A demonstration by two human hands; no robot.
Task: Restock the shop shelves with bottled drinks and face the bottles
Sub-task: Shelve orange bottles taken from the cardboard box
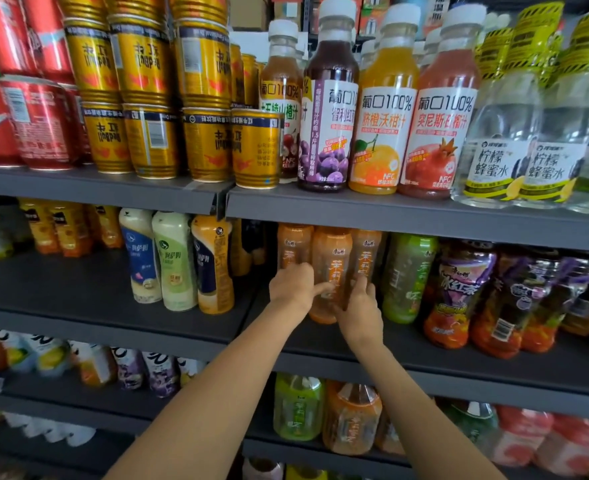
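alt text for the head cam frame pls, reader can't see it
Both hands reach onto the middle grey metal shelf and touch the front orange tea bottle, left hand at its left side, right hand at its lower right. A green tea bottle stands to its right; gold cans and white-capped juice bottles fill the shelf above.

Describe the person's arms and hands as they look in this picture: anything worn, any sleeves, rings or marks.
Both forearms are bare up to the bottom edge of the picture; no sleeve shows. The left hand and right hand wear no gloves. No watch, bracelet or ring can be seen on either, and no marks stand out, though the picture is slightly blurred.
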